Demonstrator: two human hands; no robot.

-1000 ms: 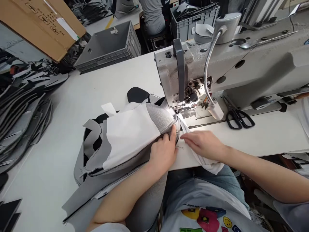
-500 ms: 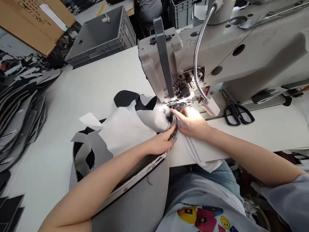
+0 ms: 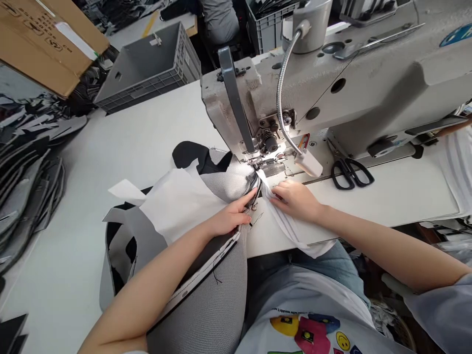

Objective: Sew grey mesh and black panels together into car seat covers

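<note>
A grey industrial sewing machine (image 3: 332, 93) stands on a white table (image 3: 140, 142). Under its lit presser foot (image 3: 260, 161) lies a bundle of grey mesh fabric (image 3: 228, 179) with white backing (image 3: 180, 201) and black parts. My left hand (image 3: 230, 219) pinches the mesh edge just left of the foot, fingers closed on it. My right hand (image 3: 295, 199) presses on a white strip (image 3: 291, 228) that runs from the foot down over the table edge, fingers curled onto it. More grey mesh (image 3: 206, 309) hangs over my lap.
Black scissors (image 3: 348, 172) lie on the machine bed to the right. A grey crate (image 3: 147, 69) and a cardboard box (image 3: 47, 39) stand at the back left. Stacks of dark cut pieces (image 3: 25, 167) cover the left side. A person sits behind the table (image 3: 221, 19).
My right hand has drawn back from right beside the presser foot toward me along the white strip. My left hand keeps its grip on the mesh edge. The view shifted slightly.
</note>
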